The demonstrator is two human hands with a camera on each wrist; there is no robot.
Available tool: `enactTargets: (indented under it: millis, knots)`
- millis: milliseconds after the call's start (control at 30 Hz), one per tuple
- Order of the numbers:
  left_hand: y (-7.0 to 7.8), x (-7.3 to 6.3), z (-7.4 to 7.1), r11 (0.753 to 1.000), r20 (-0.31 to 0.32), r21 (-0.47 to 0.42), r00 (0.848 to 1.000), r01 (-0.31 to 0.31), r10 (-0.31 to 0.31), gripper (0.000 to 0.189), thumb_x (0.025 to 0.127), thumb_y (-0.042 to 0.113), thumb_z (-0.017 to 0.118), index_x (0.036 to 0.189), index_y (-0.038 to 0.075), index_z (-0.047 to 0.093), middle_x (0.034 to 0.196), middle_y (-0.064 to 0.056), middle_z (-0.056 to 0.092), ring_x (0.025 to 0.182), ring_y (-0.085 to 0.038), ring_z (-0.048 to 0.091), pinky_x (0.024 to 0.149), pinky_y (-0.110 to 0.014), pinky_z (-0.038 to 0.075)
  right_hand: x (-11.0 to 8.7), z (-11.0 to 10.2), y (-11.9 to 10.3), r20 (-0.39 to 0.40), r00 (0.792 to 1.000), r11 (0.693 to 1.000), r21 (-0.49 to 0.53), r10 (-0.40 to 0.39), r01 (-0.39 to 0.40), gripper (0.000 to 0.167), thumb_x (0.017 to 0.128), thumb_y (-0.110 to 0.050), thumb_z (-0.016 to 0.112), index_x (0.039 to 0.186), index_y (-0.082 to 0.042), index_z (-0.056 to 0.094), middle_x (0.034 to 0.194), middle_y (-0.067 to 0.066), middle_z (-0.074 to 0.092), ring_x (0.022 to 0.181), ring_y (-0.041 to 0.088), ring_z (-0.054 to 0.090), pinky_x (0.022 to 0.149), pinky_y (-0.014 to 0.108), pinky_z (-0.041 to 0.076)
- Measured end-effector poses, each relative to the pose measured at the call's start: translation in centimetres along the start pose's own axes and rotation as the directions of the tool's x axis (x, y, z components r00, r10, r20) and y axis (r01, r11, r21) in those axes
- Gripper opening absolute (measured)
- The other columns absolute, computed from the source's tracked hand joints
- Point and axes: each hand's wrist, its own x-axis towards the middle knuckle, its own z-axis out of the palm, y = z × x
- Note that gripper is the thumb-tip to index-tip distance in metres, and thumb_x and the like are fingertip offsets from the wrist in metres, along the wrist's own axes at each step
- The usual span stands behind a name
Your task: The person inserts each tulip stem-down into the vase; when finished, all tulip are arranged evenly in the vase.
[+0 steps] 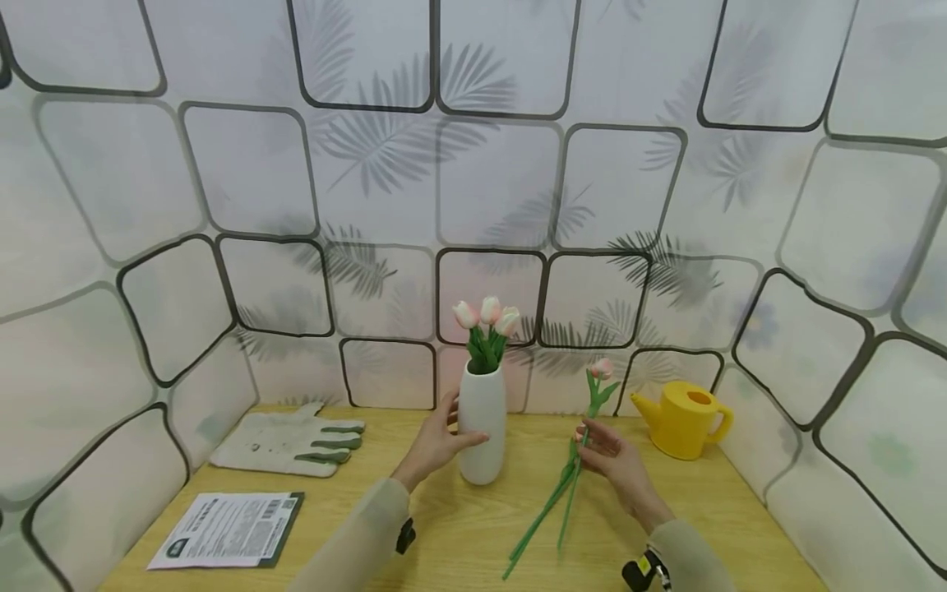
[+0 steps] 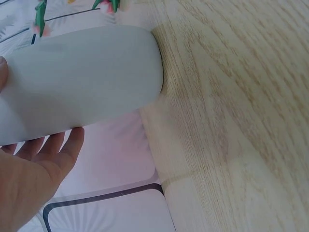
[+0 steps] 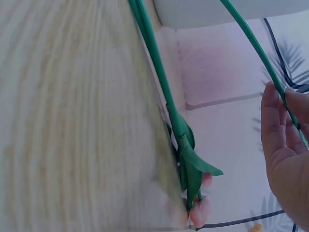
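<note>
In the head view a white vase (image 1: 482,427) stands upright on the wooden table, with several pink-white tulips (image 1: 488,316) in its mouth. My left hand (image 1: 442,442) holds the vase from its left side, thumb across the front; the left wrist view shows its fingers (image 2: 67,147) against the vase wall. To the right, my right hand (image 1: 614,462) pinches the green stem of a single pink artificial tulip (image 1: 594,395), its bloom pointing up. Lying on the table close by are more tulips (image 3: 188,159), their stems toward me and their blooms partly hidden behind the right hand.
A yellow watering can (image 1: 684,419) stands at the back right. Gardening gloves (image 1: 284,444) lie at the back left, with a printed packet (image 1: 225,530) in front of them. Patterned cloth walls (image 1: 385,296) close off the table's back and sides.
</note>
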Motion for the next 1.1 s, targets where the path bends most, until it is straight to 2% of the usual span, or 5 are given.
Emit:
enactTargets:
  millis: [67,267,467,800,1100]
  knots:
    - [-0.1,0.0,0.1,1.000,0.001,-0.006,1.000,0.003,-0.003,0.091,0.081,0.029,0.082,0.154,0.021,0.029,0.146,-0.022,0.045,0.130,-0.045,0.049,0.097,-0.060,0.048,0.1,0.2,-0.3,-0.013,1.000,1.000,0.000,-0.009,0.009,0.063,0.090,-0.005,0.069,0.147,-0.001,0.042,0.130,0.002,0.061,0.105,0.005,0.065,0.081,0.029,0.059]
    - [-0.2,0.1,0.1,1.000,-0.001,0.005,1.000,0.010,-0.010,0.092,0.081,0.030,0.082,0.154,0.022,0.028,0.146,-0.021,0.045,0.130,-0.044,0.048,0.097,-0.061,0.048,0.3,0.9,-1.1,-0.038,0.996,0.997,0.013,-0.080,0.081,0.059,0.091,-0.010,0.070,0.145,-0.004,0.046,0.119,-0.018,0.065,0.101,0.004,0.064,0.080,0.025,0.058]
    - [-0.2,0.2,0.0,1.000,0.000,0.012,1.000,0.016,-0.016,0.093,0.081,0.032,0.082,0.154,0.022,0.027,0.147,-0.021,0.044,0.131,-0.044,0.047,0.098,-0.061,0.047,0.5,1.6,-2.1,-0.069,0.982,0.981,0.070,-0.174,0.179,0.053,0.092,-0.005,0.067,0.142,-0.004,0.049,0.121,-0.013,0.066,0.095,0.006,0.067,0.075,0.024,0.059]
    - [-0.5,0.3,0.0,1.000,-0.002,0.021,1.000,0.022,-0.022,0.093,0.080,0.033,0.083,0.154,0.022,0.028,0.146,-0.021,0.045,0.130,-0.042,0.049,0.096,-0.060,0.049,0.7,2.5,-3.6,-0.150,0.963,0.968,0.080,-0.223,0.237,0.055,0.091,-0.001,0.068,0.142,-0.005,0.049,0.124,-0.011,0.065,0.092,0.005,0.066,0.073,0.025,0.060]
    - [0.0,0.2,0.1,1.000,0.000,0.022,1.000,0.022,-0.022,0.091,0.081,0.032,0.082,0.154,0.023,0.028,0.146,-0.020,0.045,0.130,-0.043,0.048,0.097,-0.060,0.048,1.2,3.1,-4.8,-0.233,0.916,0.922,0.135,-0.328,0.364,0.052,0.087,0.006,0.069,0.137,0.000,0.054,0.118,-0.008,0.069,0.090,0.009,0.069,0.073,0.030,0.061]
